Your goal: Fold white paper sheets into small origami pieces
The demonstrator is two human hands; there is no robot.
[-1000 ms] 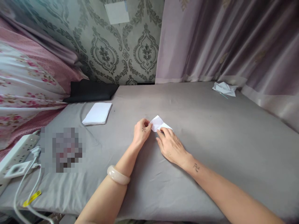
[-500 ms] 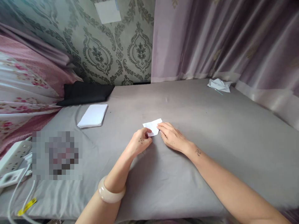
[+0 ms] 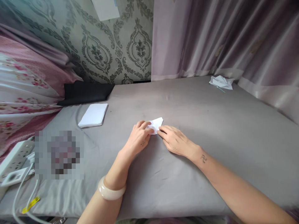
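Observation:
A small folded piece of white paper (image 3: 157, 123) lies on the grey cloth surface in front of me, between both hands. My left hand (image 3: 139, 137) covers its left part, thumb and fingers closed on it. At the lower right edge of the paper, the fingertips of my right hand (image 3: 173, 139) press on it, fingers held together. The left part of the paper is hidden under my left fingers. A pale bangle (image 3: 111, 189) circles my left forearm.
A stack of white paper (image 3: 93, 115) lies to the left, before a folded black cloth (image 3: 86, 91). Crumpled or folded white papers (image 3: 221, 82) sit at the far right. A power strip (image 3: 16, 157) with cables and a blurred patch (image 3: 63, 152) are at the near left.
My left hand has shifted up over the paper and now covers more of its left side. My right fingertips have slid slightly down along the right edge.

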